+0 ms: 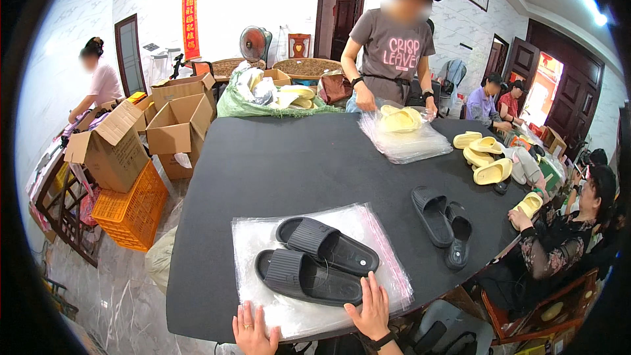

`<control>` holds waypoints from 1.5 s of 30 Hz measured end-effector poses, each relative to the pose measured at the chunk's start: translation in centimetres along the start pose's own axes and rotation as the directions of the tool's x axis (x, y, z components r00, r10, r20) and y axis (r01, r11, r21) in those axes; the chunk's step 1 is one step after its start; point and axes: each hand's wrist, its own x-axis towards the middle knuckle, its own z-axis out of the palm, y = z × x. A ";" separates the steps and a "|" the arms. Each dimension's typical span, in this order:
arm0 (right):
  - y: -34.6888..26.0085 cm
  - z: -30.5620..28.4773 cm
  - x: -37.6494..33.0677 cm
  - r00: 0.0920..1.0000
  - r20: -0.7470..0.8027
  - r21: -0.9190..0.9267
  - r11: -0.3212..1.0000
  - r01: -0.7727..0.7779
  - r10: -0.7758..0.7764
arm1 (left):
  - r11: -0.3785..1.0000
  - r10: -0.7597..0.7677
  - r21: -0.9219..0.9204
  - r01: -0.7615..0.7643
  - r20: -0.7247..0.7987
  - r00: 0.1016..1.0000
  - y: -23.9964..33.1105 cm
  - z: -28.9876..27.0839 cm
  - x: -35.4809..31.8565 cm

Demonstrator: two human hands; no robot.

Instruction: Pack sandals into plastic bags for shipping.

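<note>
A pair of black slide sandals (315,250) lies side by side on a stack of clear plastic bags (246,276) at the near edge of the table. My left hand (255,330) rests with fingers spread at the stack's lower left edge, holding nothing. My right hand (372,309) has its fingers apart, its fingertips by the heel end of the nearer sandal; whether they touch it I cannot tell. Farther right, another black pair (442,223) lies directly on the dark table (289,158).
Across the table, a person (394,52) handles yellow slippers over another stack of clear bags (407,144). Several yellow slippers (486,158) lie at the right, where a seated person (555,243) holds one. Cardboard boxes (108,151) and an orange crate (131,210) stand left.
</note>
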 end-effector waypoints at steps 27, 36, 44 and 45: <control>-0.3 -0.6 -0.5 0.999 -0.028 0.009 1.000 0.019 -0.019 | 1.000 -0.010 -0.028 0.010 -0.003 1.000 -0.1 -0.1 -0.6; 0.1 -0.6 0.1 0.998 -0.054 -0.029 0.999 0.032 -0.033 | 1.000 -0.005 -0.023 0.004 -0.013 1.000 0.2 0.2 0.0; -0.5 0.2 0.8 0.997 -0.008 0.011 0.997 0.080 -0.080 | 0.996 -0.083 -0.018 0.082 -0.044 0.996 -0.3 0.3 -0.6; -0.5 0.1 0.4 0.993 0.035 0.026 0.993 0.114 -0.115 | 0.998 -0.061 -0.034 0.059 -0.052 0.997 -0.3 -0.1 -0.7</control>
